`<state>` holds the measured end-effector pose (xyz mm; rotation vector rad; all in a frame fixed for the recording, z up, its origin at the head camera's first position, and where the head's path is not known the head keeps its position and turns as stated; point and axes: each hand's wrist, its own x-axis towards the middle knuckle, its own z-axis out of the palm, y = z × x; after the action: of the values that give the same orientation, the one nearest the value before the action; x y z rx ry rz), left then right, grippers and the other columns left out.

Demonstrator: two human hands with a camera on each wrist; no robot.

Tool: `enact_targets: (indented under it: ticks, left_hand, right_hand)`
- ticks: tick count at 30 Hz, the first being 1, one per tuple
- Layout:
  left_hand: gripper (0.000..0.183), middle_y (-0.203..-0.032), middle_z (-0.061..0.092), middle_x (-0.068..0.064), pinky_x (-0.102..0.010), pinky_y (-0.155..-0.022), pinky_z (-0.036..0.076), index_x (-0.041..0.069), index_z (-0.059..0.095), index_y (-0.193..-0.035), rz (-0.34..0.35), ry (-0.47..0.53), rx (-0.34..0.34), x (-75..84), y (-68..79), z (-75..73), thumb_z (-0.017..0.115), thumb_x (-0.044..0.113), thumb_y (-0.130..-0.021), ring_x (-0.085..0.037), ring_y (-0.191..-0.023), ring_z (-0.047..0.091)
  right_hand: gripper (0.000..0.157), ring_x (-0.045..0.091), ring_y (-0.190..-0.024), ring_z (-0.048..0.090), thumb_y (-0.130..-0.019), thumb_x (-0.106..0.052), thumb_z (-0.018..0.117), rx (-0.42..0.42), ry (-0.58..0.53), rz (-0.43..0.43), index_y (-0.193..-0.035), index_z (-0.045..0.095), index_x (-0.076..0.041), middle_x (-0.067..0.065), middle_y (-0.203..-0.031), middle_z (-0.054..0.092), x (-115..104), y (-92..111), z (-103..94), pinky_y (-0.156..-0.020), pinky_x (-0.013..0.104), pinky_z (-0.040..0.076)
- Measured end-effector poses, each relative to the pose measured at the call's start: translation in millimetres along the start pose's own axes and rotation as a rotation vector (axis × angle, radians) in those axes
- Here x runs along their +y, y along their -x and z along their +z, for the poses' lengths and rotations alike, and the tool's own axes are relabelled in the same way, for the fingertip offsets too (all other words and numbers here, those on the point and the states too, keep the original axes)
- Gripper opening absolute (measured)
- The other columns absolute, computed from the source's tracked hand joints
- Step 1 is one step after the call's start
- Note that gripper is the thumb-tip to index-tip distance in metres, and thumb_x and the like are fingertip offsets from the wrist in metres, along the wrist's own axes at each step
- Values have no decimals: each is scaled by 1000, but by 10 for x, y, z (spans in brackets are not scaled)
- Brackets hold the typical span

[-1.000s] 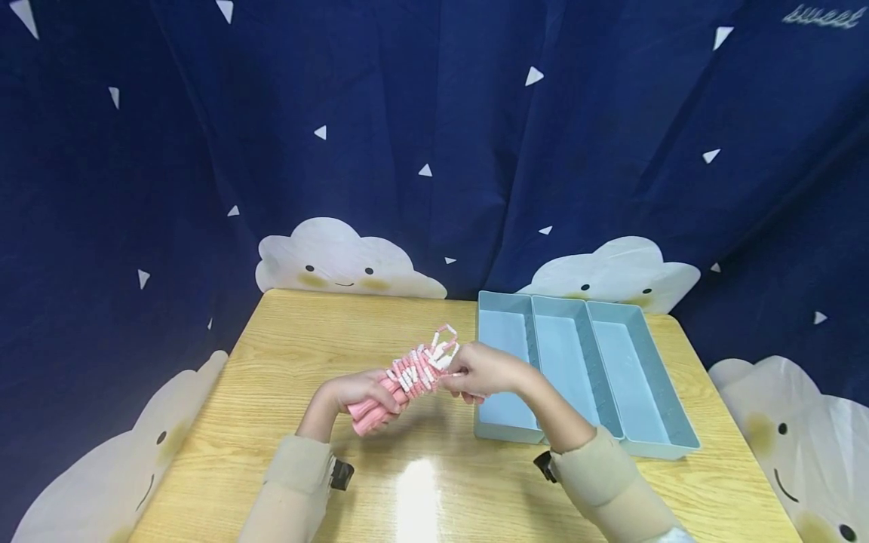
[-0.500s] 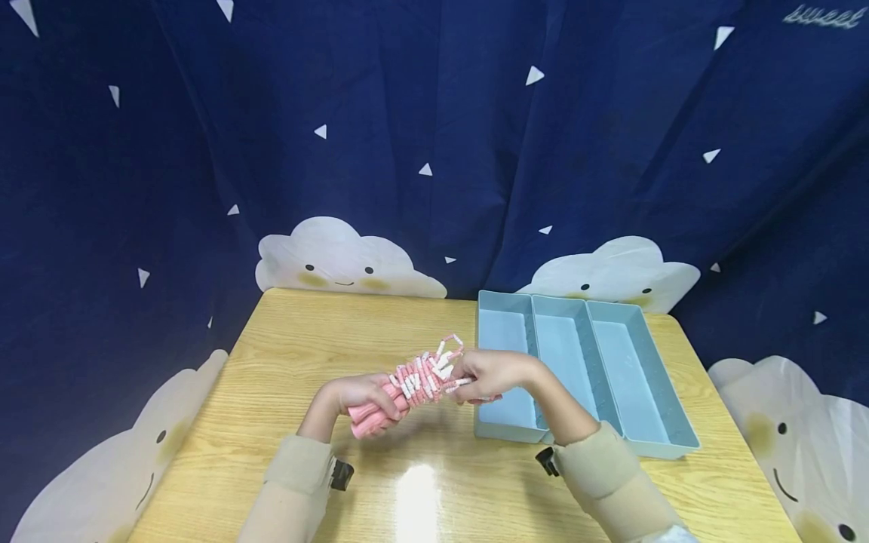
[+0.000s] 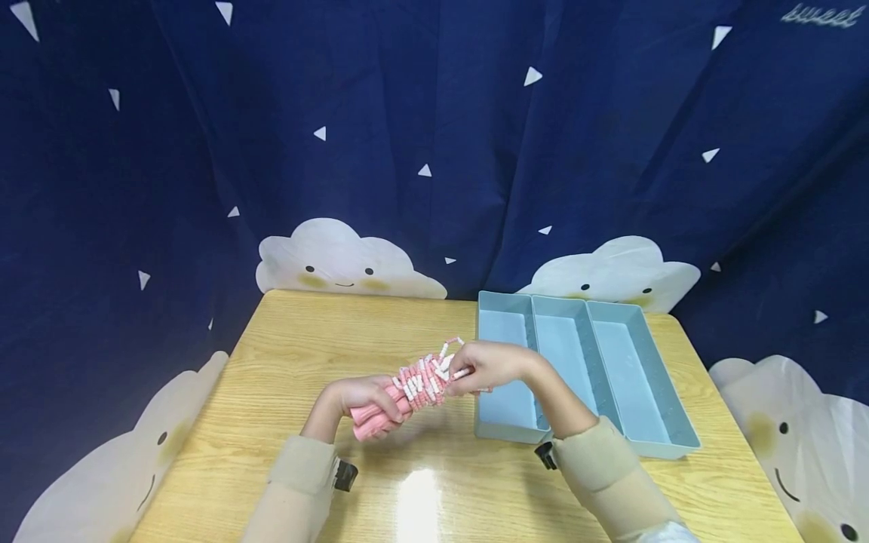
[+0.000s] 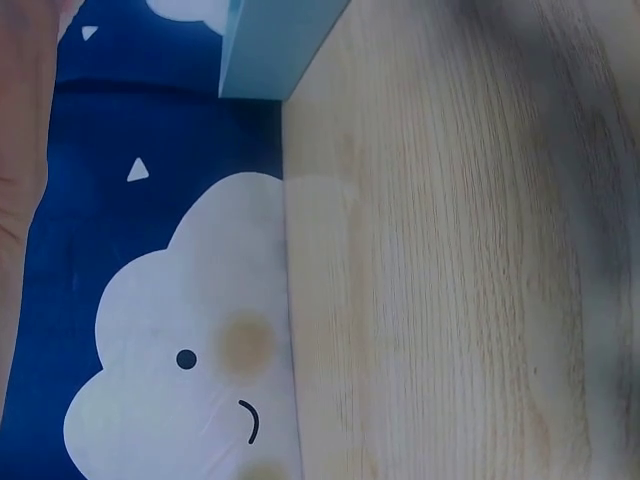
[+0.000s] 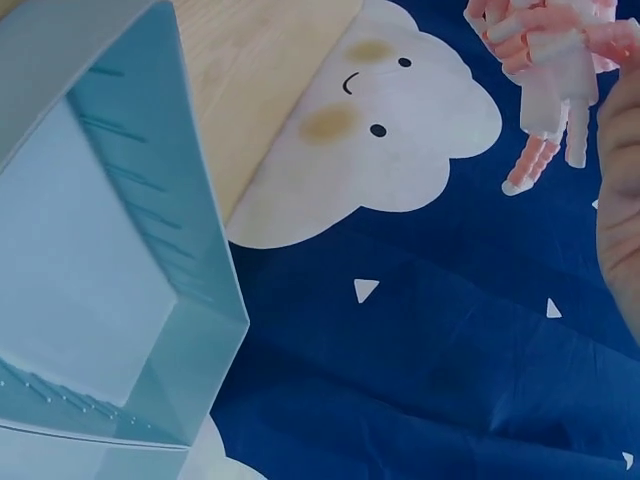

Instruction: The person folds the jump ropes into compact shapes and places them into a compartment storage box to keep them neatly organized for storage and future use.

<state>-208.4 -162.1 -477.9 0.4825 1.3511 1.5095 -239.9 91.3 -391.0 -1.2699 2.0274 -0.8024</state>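
Observation:
A pink and white beaded jump rope [image 3: 421,381] is bundled up above the table, its cord wrapped in several turns around two pink handles [image 3: 368,423]. My left hand [image 3: 360,395] grips those handles at the lower left end of the bundle. At the other end, my right hand [image 3: 490,365] pinches the beaded cord, and a small loop sticks up beside its fingers. The right wrist view has the bead-covered end [image 5: 550,95] at top right, next to the edge of my right hand [image 5: 622,180]. In the left wrist view the rope is out of frame.
A light blue tray [image 3: 587,354] with three long compartments stands on the right of the wooden table [image 3: 305,332], just beyond my right hand. Behind the table hangs a dark blue curtain [image 3: 380,151] printed with clouds and triangles.
My right hand has shifted slightly around the cord end, and the small loop has tipped a little lower and to the right. The left hand keeps its grip almost in place.

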Motion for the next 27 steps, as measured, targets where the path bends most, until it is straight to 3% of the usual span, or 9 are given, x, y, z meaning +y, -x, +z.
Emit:
enact_targets:
  ticks: [9,16,19,22,26,27]
  left_hand:
    - [14,-63,54,-4,-20,-46,46,4,47,-90,3,27,-29,-21,-14,-15,45,-3,-78,-11,-49,51]
    - [16,-63,54,-2,-18,-46,46,3,47,-89,5,32,-49,46,23,55,40,-7,-79,-9,-50,51]
    - [14,-62,54,-1,-17,-46,44,5,48,-87,7,46,-75,103,57,114,41,-4,-79,-8,-49,51]
    - [13,-61,54,0,-17,-47,43,5,47,-86,12,58,-88,128,73,143,41,-3,-79,-7,-49,50]
    - [13,-61,54,1,-17,-46,44,5,47,-87,3,58,-89,110,56,134,41,-4,-79,-7,-49,50]
    - [13,-60,54,1,-17,-46,44,5,47,-87,0,57,-88,95,44,122,40,-4,-79,-7,-48,50]
  right_hand:
    - [34,3,-38,40,-80,-15,68,112,-43,14,-56,44,-12,-10,-47,42,-1,-16,-3,-36,16,32]
    - [21,5,-36,43,-75,-13,73,186,-68,8,-63,57,-9,-8,-49,49,-3,-31,-11,-36,18,36]
    - [16,5,-35,42,-74,-14,75,222,-38,-13,-67,61,-9,-4,-50,53,-5,-37,-15,-62,19,51]
    - [15,2,-37,40,-73,-15,76,254,-20,-18,-70,63,-9,-4,-52,53,-11,-40,-16,-65,17,49]
    - [15,1,-48,42,-72,-14,77,283,-43,-19,-75,65,-7,-6,-61,57,-15,-44,-13,-43,15,36]
    - [16,1,-51,43,-71,-14,77,292,-47,-26,-76,65,-6,-6,-63,58,-15,-46,-13,-44,15,37]
